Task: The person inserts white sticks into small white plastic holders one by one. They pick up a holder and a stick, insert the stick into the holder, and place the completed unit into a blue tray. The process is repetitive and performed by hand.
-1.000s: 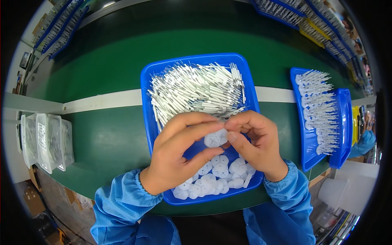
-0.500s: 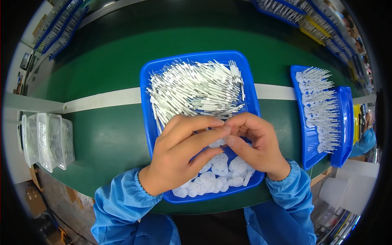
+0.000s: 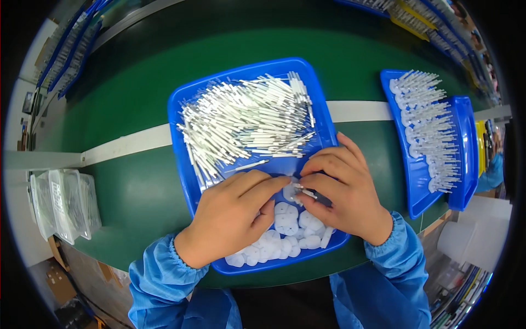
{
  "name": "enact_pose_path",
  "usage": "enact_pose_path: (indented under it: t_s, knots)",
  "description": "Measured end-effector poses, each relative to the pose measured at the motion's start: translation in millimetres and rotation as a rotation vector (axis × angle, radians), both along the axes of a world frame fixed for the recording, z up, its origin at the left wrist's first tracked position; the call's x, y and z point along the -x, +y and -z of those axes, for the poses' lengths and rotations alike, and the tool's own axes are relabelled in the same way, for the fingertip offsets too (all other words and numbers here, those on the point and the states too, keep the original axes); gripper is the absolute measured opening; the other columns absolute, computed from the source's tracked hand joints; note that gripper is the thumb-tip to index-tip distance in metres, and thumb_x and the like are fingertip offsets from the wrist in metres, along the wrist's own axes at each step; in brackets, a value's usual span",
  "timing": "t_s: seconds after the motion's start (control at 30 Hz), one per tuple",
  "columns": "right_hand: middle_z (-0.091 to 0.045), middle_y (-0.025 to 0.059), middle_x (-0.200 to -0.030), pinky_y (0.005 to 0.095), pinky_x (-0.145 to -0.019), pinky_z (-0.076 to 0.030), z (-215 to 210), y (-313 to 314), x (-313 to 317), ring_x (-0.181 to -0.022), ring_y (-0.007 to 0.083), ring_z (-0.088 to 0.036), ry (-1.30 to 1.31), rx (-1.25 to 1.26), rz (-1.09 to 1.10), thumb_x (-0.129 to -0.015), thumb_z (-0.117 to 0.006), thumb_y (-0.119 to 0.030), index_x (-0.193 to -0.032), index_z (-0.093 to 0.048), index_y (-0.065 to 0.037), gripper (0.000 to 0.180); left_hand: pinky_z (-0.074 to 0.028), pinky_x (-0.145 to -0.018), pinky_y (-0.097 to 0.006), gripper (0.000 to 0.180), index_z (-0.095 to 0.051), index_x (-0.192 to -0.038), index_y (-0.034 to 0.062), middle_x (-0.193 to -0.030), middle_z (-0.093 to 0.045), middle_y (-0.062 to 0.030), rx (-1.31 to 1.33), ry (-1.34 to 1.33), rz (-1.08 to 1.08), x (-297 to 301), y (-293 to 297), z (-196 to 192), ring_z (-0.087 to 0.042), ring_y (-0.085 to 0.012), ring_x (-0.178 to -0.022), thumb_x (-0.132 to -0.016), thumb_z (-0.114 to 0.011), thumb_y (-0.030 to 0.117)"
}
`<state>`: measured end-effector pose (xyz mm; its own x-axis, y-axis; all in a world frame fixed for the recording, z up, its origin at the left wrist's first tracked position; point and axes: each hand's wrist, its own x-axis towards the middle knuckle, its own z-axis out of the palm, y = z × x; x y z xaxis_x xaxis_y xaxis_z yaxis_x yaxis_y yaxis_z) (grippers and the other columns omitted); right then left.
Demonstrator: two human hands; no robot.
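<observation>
A blue tray (image 3: pixel 327 118) holds a heap of thin white rods with metal ends (image 3: pixel 246 118) in its far part. Translucent white lobed discs (image 3: pixel 274 245) lie in its near part. Above the tray's middle, my left hand (image 3: pixel 227 211) pinches a translucent disc (image 3: pixel 289 192) between thumb and fingertips. Facing it, my right hand (image 3: pixel 350 192) has closed thumb and forefinger on a thin rod (image 3: pixel 308 193), whose end meets the disc. The fingertips partly hide where the two pieces meet. One loose rod (image 3: pixel 246 166) lies just below the heap.
To the right, a blue tray (image 3: pixel 419 197) carries rows of discs with rods standing in them, beside another blue tray (image 3: pixel 466 148). Clear plastic boxes (image 3: pixel 66 203) stand at the left edge. Stacked trays (image 3: pixel 68 60) fill the far left; more (image 3: pixel 416 22) are far right.
My hands have come lower and a little apart at the fingertips, so the disc and rod now show. My right hand has turned. The trays appear shifted slightly left and upward in view.
</observation>
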<state>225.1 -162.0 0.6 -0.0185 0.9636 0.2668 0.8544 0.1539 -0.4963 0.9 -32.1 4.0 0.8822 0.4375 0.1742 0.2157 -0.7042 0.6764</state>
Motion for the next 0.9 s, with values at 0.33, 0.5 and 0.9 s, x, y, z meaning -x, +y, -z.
enact_pose_path:
  t_s: [0.33, 0.5, 0.9]
  knots:
    - [-0.073, -0.0023, -0.104, 0.0572, -0.124, -0.040, 6, -4, -8, -0.112, 0.0214, -0.068, -0.004, -0.015, 0.020, -0.081, -0.087, -0.022, -0.096, -0.077, -0.015, 0.019, -0.057, -0.072, -0.044, 0.024, -0.077, -0.107, 0.0087, -0.089, -0.073, -0.0091, -0.081, 0.070, 0.143, -40, 16, -3, -0.070, -0.0327, -0.078, -0.085, -0.083, 0.004]
    - [-0.069, -0.0003, -0.102, 0.0575, -0.126, -0.039, 15, -6, -2, -0.112, 0.0216, -0.067, -0.116, -0.112, 0.050, -0.081, -0.079, -0.019, -0.093, -0.074, -0.016, 0.013, -0.056, -0.068, -0.041, 0.027, -0.077, -0.112, 0.0049, -0.090, -0.072, -0.0110, 0.023, 0.175, 0.052, -38, 5, -8, -0.070, -0.0301, -0.075, -0.086, -0.080, 0.000]
    - [-0.081, 0.0029, -0.095, 0.0370, -0.076, -0.057, -18, -171, -104, -0.073, 0.0211, -0.075, -0.135, -0.143, 0.974, -0.088, -0.088, -0.019, -0.105, -0.081, -0.013, 0.019, -0.058, -0.073, -0.038, 0.018, -0.082, -0.116, 0.0039, -0.103, -0.080, -0.0150, -0.023, 0.100, -0.003, 3, 13, -25, -0.075, -0.0301, -0.081, -0.099, -0.076, 0.003]
